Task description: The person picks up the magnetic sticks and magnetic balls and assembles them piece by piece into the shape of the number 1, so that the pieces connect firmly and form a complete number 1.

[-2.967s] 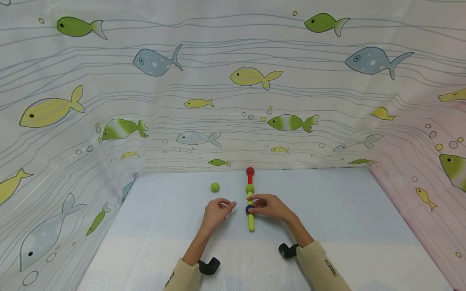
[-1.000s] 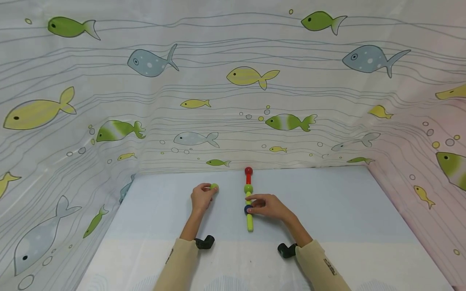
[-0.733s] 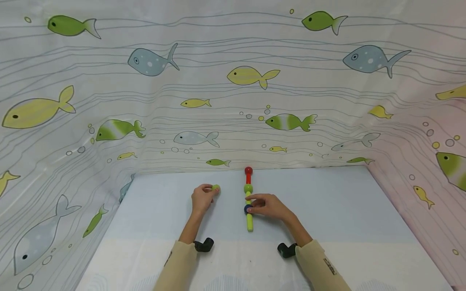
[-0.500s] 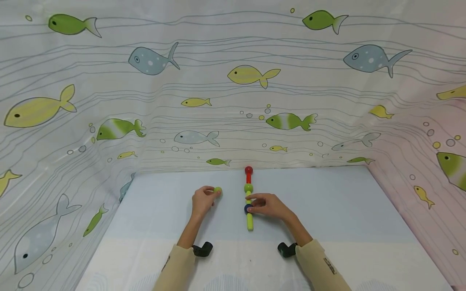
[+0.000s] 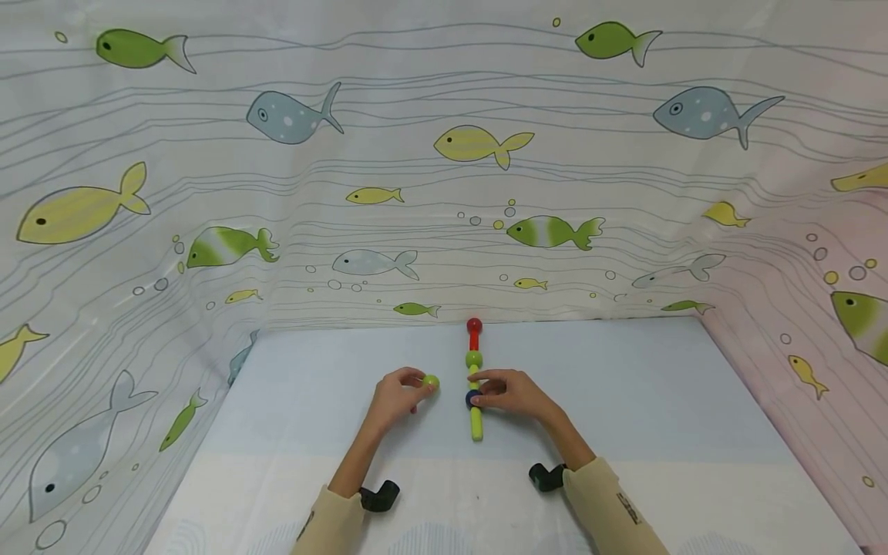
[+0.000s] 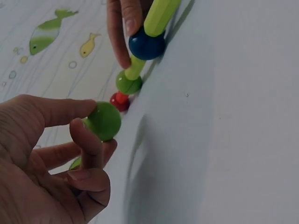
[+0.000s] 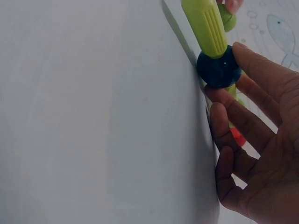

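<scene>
A loose green ball [image 5: 432, 383] is pinched between thumb and fingers of my left hand [image 5: 398, 397], left of a straight chain of sticks and balls. From far to near the chain has a red ball [image 5: 475, 326], a red stick [image 5: 475, 341], a green ball [image 5: 474, 359], a yellow-green stick, a dark blue ball [image 7: 218, 67] and another yellow-green stick [image 5: 476, 425]. My right hand [image 5: 515, 391] holds the blue ball from the right with thumb and fingers. In the left wrist view the pinched green ball [image 6: 104, 121] is apart from the chain.
The chain lies on a pale table [image 5: 624, 385]. Behind and beside the table hangs a fish-print curtain [image 5: 388, 223]. A black wrist device [image 5: 380, 496] sits at the left cuff and a second black device [image 5: 547, 478] at the right one.
My left hand reached out to the loose green ball, pinched it, and carried it right and nearer, toward the chain. My right hand stays at the blue ball.
</scene>
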`<action>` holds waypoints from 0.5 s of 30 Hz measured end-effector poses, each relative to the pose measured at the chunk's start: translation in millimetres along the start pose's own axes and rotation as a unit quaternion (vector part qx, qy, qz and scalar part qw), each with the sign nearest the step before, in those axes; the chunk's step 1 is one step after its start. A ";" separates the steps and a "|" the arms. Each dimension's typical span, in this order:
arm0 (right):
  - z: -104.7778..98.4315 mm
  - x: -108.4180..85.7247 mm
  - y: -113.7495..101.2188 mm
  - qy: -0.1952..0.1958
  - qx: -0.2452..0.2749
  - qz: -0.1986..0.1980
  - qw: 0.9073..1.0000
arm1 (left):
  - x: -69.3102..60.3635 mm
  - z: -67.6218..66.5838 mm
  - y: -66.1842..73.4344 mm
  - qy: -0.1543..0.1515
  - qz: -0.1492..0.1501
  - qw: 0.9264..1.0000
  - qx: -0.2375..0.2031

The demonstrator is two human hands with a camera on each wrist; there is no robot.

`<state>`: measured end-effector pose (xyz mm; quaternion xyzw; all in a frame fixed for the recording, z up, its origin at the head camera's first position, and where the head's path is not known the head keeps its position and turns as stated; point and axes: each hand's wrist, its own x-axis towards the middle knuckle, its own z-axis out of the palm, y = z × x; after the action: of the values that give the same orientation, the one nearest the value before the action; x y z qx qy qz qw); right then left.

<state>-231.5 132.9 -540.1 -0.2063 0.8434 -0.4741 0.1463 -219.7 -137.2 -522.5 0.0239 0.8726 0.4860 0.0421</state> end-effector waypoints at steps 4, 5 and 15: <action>-0.2 -1.1 -3.5 0.001 0.002 0.001 1.000 | -8.0 0.4 2.4 -0.048 0.036 0.998 0.015; -0.3 -1.4 -4.3 0.002 0.002 0.001 1.000 | -10.2 0.6 2.7 -0.060 0.044 0.997 0.016; 0.9 -1.1 -3.8 0.006 -0.005 -0.001 1.000 | -28.7 1.8 3.9 -0.180 0.132 0.975 0.010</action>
<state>-229.3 131.0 -537.2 -0.2045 0.8465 -0.4713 0.1396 -191.0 -135.9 -518.8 0.2259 0.8446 0.4666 0.1337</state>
